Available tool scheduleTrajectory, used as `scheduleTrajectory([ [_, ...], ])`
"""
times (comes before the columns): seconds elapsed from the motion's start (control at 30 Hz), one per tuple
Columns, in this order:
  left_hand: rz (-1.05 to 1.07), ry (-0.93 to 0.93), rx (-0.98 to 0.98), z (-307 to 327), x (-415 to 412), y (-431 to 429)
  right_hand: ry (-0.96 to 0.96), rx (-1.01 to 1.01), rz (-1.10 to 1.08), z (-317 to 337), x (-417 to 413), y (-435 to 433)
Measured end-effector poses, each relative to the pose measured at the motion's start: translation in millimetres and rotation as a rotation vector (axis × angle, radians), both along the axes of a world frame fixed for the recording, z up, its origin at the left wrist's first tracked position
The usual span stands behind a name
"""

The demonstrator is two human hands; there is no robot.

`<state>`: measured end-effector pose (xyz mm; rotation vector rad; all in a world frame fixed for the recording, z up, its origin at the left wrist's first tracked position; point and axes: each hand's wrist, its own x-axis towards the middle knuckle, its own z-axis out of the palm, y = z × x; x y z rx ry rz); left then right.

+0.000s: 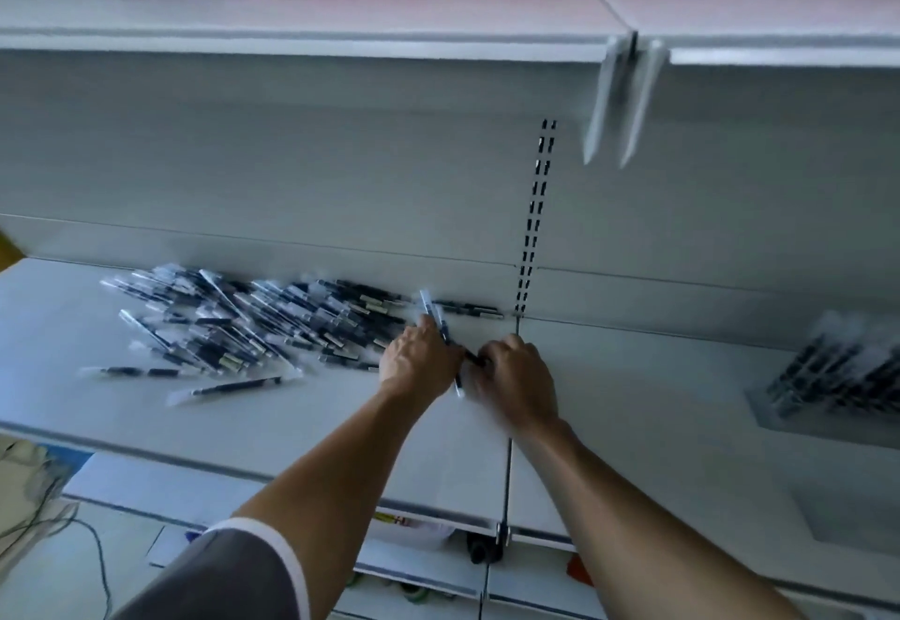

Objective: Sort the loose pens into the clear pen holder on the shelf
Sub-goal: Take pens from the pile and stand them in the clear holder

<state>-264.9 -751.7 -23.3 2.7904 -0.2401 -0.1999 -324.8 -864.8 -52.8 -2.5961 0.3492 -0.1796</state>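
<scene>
**Head camera: a small bunch of pens held in both hands, holder well off to the right**

Head view. I note the left hand (418, 360) with its fingers curled round a small bunch of held pens (428, 309). The right hand (517, 376) meets it from the other side. Its fingers are bent in on the lower part of the same bunch, and it appears to grip as well (motion blur softens the fingertips, so I rate this probable, not certain). The bunch stands just above the shelf (633, 405). Its long axis runs from the far end, above the left hand, down towards me between the two hands.

The loose pens (243, 322) lie in a scattered heap to the left of the hands, against the back panel. The nearest ones are just beside the left hand.

The clear pen holder (837, 376) sits at the right edge of the shelf, already part filled with pens that lean to the upper right. It is well apart from both hands, beyond the slotted upright (535, 210).

Assessment: the holder lies to the right of the bunch, so the right hand is the nearer one for the carry. I judge the bunch needs squaring up and tipping to match the holder's lean before it goes in.
</scene>
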Motion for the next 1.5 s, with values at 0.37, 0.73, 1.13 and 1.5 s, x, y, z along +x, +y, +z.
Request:
scheduleTrajectory([
  [0.37,0.002,-0.033,-0.17,-5,-5,13,0.043,0.196,-0.198,13,-20,-26],
  [0.73,-0.078,0.443,-1.094,7,-61,-55,-0.205,0.971,-0.447,44,-114,-63],
  [1.13,-0.235,0.7,-1.245,22,-152,-167,-0.235,0.877,-0.383,44,-196,-137],
  [1.5,-0.27,0.296,-1.09,26,-221,-225,-0.284,0.418,-0.135,83,-250,-232],
])
